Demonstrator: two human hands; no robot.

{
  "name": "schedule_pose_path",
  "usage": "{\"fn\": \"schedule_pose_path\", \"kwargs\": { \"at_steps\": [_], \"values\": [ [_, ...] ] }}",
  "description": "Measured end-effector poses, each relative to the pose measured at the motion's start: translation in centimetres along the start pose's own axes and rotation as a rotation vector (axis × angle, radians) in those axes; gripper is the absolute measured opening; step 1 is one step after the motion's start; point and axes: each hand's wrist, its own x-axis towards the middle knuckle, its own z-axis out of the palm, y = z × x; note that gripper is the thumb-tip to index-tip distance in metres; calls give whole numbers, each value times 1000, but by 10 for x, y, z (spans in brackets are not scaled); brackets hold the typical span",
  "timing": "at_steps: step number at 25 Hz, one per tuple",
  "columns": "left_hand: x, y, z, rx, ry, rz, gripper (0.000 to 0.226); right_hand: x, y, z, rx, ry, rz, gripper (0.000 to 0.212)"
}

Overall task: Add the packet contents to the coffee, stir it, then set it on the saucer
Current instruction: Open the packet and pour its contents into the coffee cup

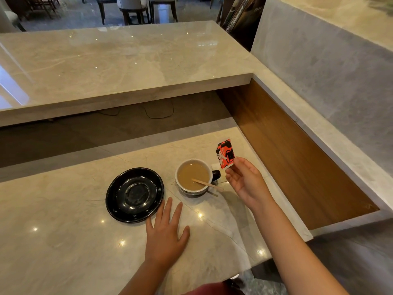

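A cup [192,189] with a white inside and a dark handle, holding light brown coffee, stands on the marble counter. A wooden stir stick [207,184] leans in it and juts over the rim to the right. My right hand [244,182] holds a red, black and white packet [225,153] upright by its lower edge, just right of the cup and above its handle. The empty black saucer [134,194] lies left of the cup. My left hand [165,233] rests flat on the counter, fingers spread, near the saucer's front right rim.
A white napkin [215,167] lies under the cup's handle side. A raised marble shelf [119,67] overhangs the back of the counter [63,241]. A wooden side panel [287,150] and a marble ledge close off the right side. The counter's front right corner is near my right forearm.
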Motion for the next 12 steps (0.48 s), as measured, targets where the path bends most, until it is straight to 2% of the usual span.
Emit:
{"fn": "schedule_pose_path", "kwargs": {
  "at_steps": [6, 9, 12],
  "values": [
    [0, 0, -1, -6, 6, 15, 66, -2, -6, -22, -61, 51, -104, 15],
    [0, 0, -1, -10, 10, 15, 66, -1, -8, -49, -152, 170, -145, 13],
    [-1, 0, -1, -11, 8, 12, 66, 2, -4, -82, -374, 321, -101, 10]
  ]
}}
